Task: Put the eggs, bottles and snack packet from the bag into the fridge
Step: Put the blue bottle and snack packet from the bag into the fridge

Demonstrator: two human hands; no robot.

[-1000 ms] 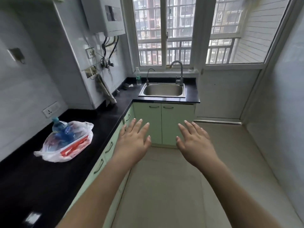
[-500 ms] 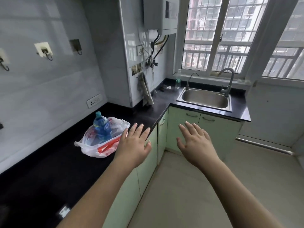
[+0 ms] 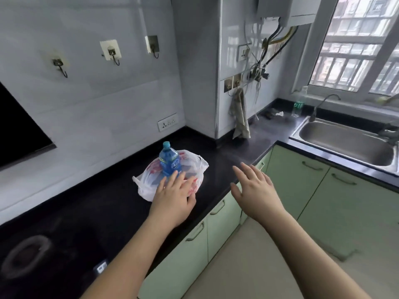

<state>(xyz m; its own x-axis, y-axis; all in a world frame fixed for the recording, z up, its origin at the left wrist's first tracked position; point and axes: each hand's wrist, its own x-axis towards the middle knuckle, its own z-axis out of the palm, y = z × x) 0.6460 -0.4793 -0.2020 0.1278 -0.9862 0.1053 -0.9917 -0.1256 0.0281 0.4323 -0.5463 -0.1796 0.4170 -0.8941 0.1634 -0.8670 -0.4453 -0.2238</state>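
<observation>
The left hand (image 3: 174, 197) is reaching flat, fingers straight, over the near edge of the bag (image 3: 149, 186) on the counter (image 3: 86, 212), holding nothing. The right hand (image 3: 254, 190), at its three o'clock, is hovering open. The bottle (image 3: 169, 159) is standing upright in the bag (top-heavy, I judge); tugging the loose plastic could be tipping it onto any eggs inside.

Both forearms are seen bare, no sleeves worn; left hand (image 3: 172, 198) and right hand (image 3: 255, 190) are ungloved, with short nails
</observation>
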